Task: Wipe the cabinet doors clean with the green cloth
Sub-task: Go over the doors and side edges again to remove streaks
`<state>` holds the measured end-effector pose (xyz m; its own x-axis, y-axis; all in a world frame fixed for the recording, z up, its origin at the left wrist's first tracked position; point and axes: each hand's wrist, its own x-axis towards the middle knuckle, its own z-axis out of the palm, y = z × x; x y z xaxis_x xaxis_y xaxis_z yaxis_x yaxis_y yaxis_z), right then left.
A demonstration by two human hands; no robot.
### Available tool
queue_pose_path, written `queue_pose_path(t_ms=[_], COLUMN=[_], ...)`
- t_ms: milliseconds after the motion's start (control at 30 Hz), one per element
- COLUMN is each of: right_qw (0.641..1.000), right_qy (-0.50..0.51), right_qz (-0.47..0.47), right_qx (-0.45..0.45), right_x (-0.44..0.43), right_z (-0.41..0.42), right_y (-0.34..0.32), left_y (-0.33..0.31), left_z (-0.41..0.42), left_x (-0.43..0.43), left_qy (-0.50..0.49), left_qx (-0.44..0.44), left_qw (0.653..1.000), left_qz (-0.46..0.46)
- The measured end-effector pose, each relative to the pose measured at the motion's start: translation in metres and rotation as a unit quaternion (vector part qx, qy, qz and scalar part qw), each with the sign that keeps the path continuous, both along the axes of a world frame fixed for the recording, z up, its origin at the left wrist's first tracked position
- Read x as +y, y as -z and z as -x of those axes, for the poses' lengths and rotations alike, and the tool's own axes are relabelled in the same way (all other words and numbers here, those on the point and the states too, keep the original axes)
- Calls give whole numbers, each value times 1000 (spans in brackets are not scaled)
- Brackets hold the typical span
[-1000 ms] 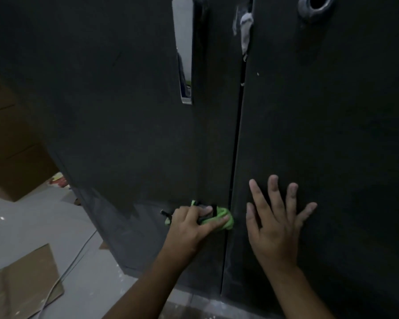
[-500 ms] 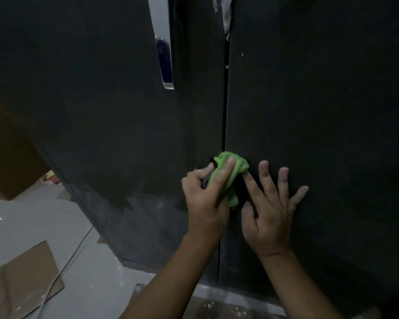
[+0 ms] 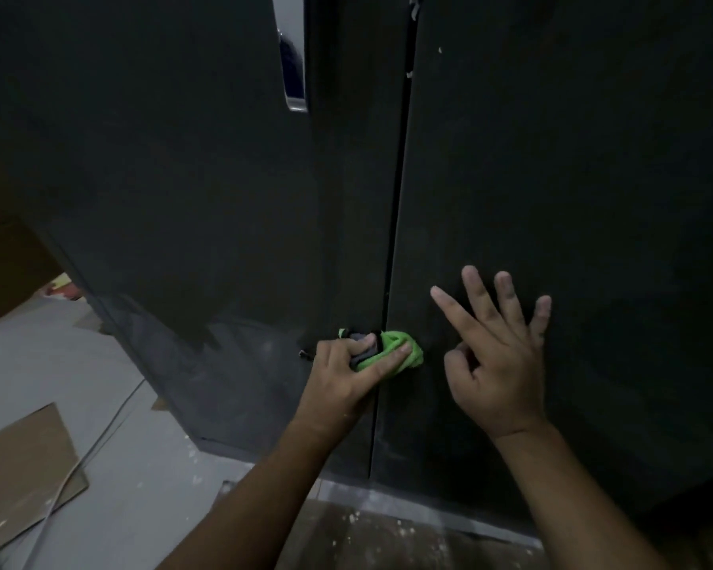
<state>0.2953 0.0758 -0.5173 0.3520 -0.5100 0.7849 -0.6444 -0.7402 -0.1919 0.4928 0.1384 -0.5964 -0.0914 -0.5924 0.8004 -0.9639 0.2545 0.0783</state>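
On my feed the green cloth (image 3: 392,349) sits bunched into a small wad low on the cabinet, right across the dark seam where the left cabinet door (image 3: 182,178) meets the right cabinet door (image 3: 573,178). The left hand (image 3: 346,376) grips it from below and from the left: the forefinger lies stretched along the front of the wad, pressing it to the panel, while the thumb curls in over a darker fold at the cloth's upper edge. I see the forearm rising from the bottom of the view at a slant toward the seam.

The right hand (image 3: 499,364) is just beside the cloth, apart from it, laid on the right cabinet door with its four fingers spread and pointing up. The thumb is bent inward across the palm, and I cannot tell whether the palm itself meets the panel. Its wrist and forearm run down to the lower right.

A shiny metal handle (image 3: 293,67) hangs near the top of the left door. On the grey floor (image 3: 141,466) to the left I make out a flat sheet of cardboard (image 3: 21,466) and a thin cable (image 3: 95,446) crossing its edge.
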Motion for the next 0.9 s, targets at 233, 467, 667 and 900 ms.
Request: queue_pose_path(t_ms=[233,467,667,900], right_qw=[997,997,998,998], right_qy=[48,54,57,36], right_qz=[6,32,33,43], right_qx=[55,44,16,3], right_x=[1,-1,5,14], right_z=[-11,-16,-37,-56], right_y=[6,10,8,-5], left_y=[37,19,7,-7], left_z=[-34,-71,-94,-123], left_x=[4,10,28,27], left_qy=[33,13,-116,-270], left_qx=[-167,-144,163,397], left_qw=[983,989,980,873], left_qz=[-68,-25,14,90])
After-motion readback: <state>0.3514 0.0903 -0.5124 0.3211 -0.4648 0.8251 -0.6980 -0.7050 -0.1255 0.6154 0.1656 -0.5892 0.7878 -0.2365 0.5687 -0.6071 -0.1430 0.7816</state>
